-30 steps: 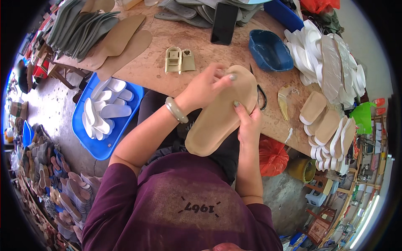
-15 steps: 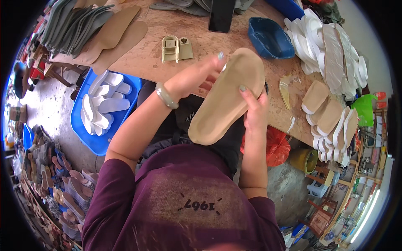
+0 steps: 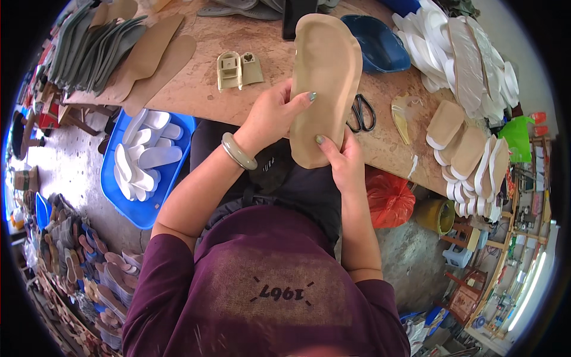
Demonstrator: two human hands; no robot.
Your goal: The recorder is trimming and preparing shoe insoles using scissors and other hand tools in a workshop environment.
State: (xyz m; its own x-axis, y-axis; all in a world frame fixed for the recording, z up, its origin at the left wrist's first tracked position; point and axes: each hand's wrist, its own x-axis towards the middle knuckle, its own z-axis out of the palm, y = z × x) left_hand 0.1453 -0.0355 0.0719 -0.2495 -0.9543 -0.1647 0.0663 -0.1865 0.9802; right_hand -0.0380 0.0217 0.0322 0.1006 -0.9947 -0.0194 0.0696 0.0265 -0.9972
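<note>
Between my two hands I hold up a tan, foot-shaped insole [image 3: 325, 77], its wide end pointing away from me. My left hand [image 3: 275, 116] grips its left edge near the middle, thumb on the face and the other fingers partly behind. My right hand [image 3: 345, 157] pinches the narrower near end at its right side, thumb on top. Just right of the insole, black-handled scissors [image 3: 361, 114] lie on the wooden table [image 3: 196, 74], partly hidden. A cream plastic piece [image 3: 229, 71] and a small tan piece with a cutout [image 3: 251, 68] lie to its left.
A blue basin [image 3: 380, 44] stands behind the insole. White soles [image 3: 428, 44] and tan-topped soles [image 3: 470, 160] are piled at right. Grey sheets [image 3: 98, 50] are stacked far left. Below the table edge are a blue tray [image 3: 134, 205] of white soles and a red bag [image 3: 386, 199].
The insole has moved up and away, turning more upright. My left hand has closed on its left edge, and my right hand has shifted to the near end. The scissors now show.
</note>
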